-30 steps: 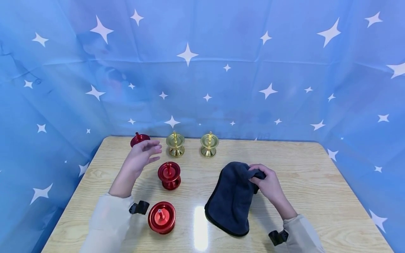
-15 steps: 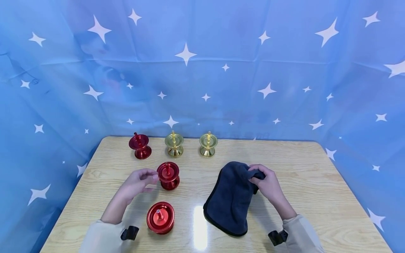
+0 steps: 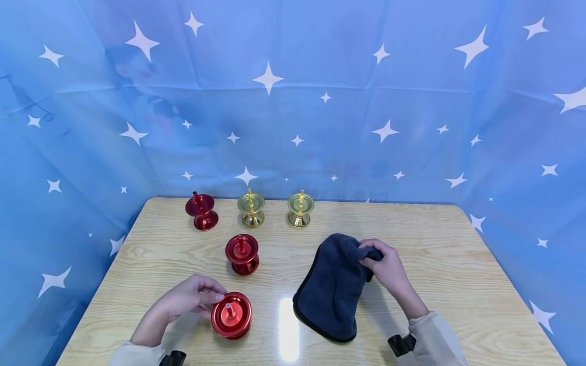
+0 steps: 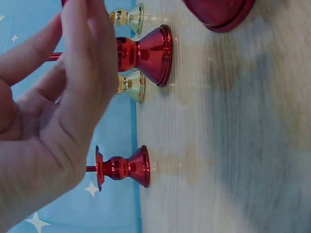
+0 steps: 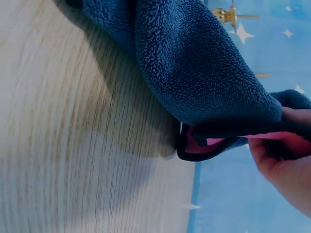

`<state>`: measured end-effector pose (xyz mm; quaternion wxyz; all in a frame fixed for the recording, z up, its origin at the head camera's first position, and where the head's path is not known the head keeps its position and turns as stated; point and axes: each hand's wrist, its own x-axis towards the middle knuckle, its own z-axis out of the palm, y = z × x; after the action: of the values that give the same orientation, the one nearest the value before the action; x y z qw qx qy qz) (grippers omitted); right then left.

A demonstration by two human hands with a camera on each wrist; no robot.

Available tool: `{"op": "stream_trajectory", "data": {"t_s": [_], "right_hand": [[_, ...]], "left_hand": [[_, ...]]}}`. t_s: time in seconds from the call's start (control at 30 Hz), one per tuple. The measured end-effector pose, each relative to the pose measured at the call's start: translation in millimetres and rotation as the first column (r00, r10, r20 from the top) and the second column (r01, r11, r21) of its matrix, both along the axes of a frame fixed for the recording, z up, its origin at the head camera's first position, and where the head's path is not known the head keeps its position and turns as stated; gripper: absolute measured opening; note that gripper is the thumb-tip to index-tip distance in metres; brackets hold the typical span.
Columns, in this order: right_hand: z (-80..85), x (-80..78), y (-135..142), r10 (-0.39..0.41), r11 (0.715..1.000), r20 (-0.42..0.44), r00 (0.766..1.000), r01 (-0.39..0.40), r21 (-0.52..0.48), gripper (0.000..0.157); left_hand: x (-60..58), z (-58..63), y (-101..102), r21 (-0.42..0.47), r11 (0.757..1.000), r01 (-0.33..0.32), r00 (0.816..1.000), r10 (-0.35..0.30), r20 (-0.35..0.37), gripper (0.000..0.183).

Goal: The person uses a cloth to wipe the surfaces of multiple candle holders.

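Note:
In the head view my left hand is at the left side of the front red candle holder, its fingertips at the rim, which they appear to pinch. My right hand holds a bunched edge of a dark navy cloth between thumb and fingers. The rest of the cloth drapes down onto the table. In the right wrist view, a pink underside with black edging shows near the hand. Behind the left hand stand a middle red candle holder and a back red candle holder, both upright.
Two gold candle holders, a left one and a right one, stand along the back of the wooden table. Behind the table hangs a blue curtain with white stars.
My left hand has moved from beside the back red candle holder, past the middle one, toward me to the front one. The right hand and the cloth have stayed in place.

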<state>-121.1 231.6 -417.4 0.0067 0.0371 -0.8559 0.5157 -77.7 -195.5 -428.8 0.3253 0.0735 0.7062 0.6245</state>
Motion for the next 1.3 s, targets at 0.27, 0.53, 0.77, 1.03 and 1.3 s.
{"op": "stream_trajectory", "data": {"t_s": [0.27,0.53,0.77,1.03,1.3], "right_hand": [[-0.4,-0.4,0,0.010,1.000,-0.006,1.000,-0.010,-0.015,0.020],[5.5,1.5,-3,0.010,1.000,-0.006,1.000,-0.010,-0.012,0.021],[16.3,0.1,-5,0.026,1.000,-0.035,0.999,-0.026,-0.012,0.021],[38.7,2.2,-13,0.072,0.997,-0.105,0.992,-0.075,-0.029,0.019],[65.4,10.5,-32,0.110,0.990,-0.222,0.969,-0.126,-0.059,0.016]], "left_hand": [[2.6,-8.8,-2,0.128,0.991,0.031,0.999,-0.033,0.008,0.024],[0.8,-5.5,13,0.217,0.976,-0.012,1.000,0.010,0.010,0.015],[-3.3,7.3,44,0.264,0.959,-0.102,0.995,0.096,0.038,0.016],[-16.8,19.0,84,0.308,0.933,-0.186,0.983,0.179,0.050,0.016],[-40.3,30.1,122,0.300,0.920,-0.251,0.968,0.245,0.057,0.016]]}}
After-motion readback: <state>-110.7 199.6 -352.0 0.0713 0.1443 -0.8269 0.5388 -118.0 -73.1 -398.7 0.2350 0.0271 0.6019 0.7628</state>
